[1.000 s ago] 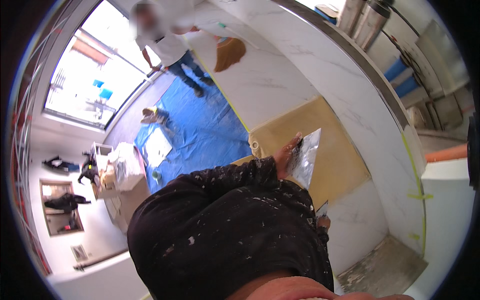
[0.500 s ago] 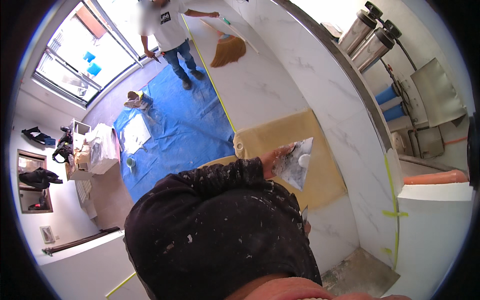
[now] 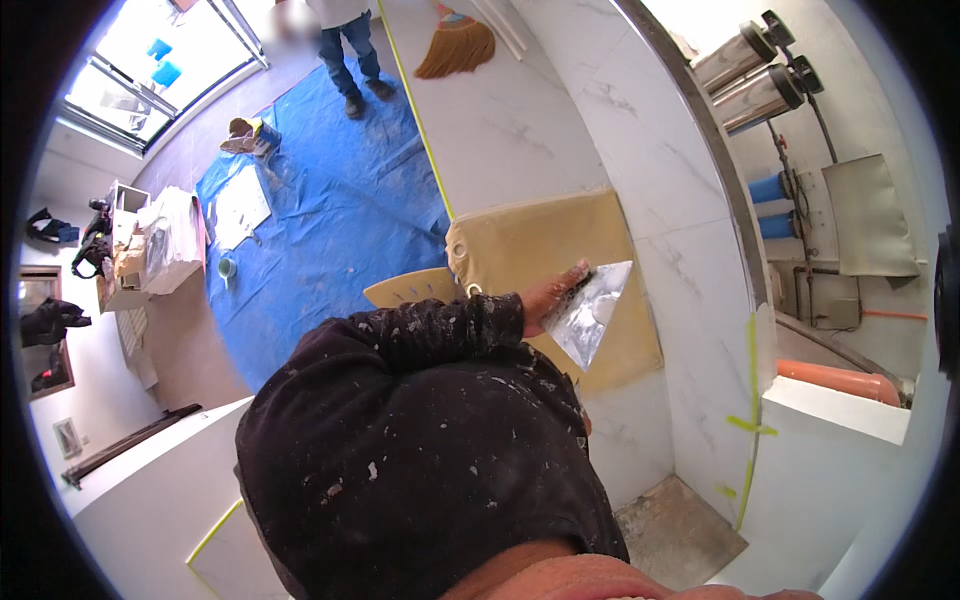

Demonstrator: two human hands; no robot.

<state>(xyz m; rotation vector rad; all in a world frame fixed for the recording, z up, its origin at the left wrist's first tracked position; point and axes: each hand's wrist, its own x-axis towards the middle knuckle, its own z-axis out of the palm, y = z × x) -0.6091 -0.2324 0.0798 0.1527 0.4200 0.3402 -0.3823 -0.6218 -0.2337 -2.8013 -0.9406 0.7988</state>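
My left hand (image 3: 549,303) is closed on a triangular-looking metal plate (image 3: 592,312) with grey-white smears, held out in front of my chest. The thumb lies along its upper edge. Beneath the plate a tan sheet (image 3: 535,233) lies over white marble-look tile. Only a sliver of my right hand (image 3: 588,425) shows past the dark, paint-spotted sleeve. Its fingers, and anything in them, are hidden behind my body.
A person (image 3: 349,55) stands at the far side of a blue tarp (image 3: 345,220). On the tarp are an open bucket (image 3: 266,137), a white sheet (image 3: 240,210) and a small cup (image 3: 227,269). A broom (image 3: 457,45) lies beyond. A low tiled wall (image 3: 690,260) runs along my right.
The view has shifted, and the person's upper body has left the frame. The white lump on the plate no longer stands out. The blade beside my right hand has mostly gone out of sight.
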